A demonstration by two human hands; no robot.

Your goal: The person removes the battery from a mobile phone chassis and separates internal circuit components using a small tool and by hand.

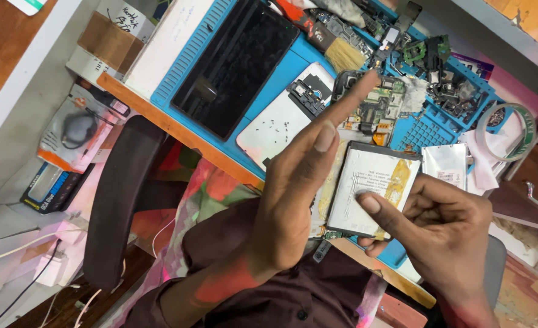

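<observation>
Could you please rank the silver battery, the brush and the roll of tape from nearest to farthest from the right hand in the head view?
From the right hand:
1. Silver battery: held in its grip, thumb pressed on the face.
2. Roll of tape: above the hand, at the blue mat's right edge.
3. Brush: far up the mat, beyond the left hand's raised fingertip.

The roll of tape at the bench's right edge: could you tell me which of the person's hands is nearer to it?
Right. The right hand, gripping the phone battery, sits just below-left of the roll of tape. The left hand is raised open farther left, beyond the battery.
</observation>
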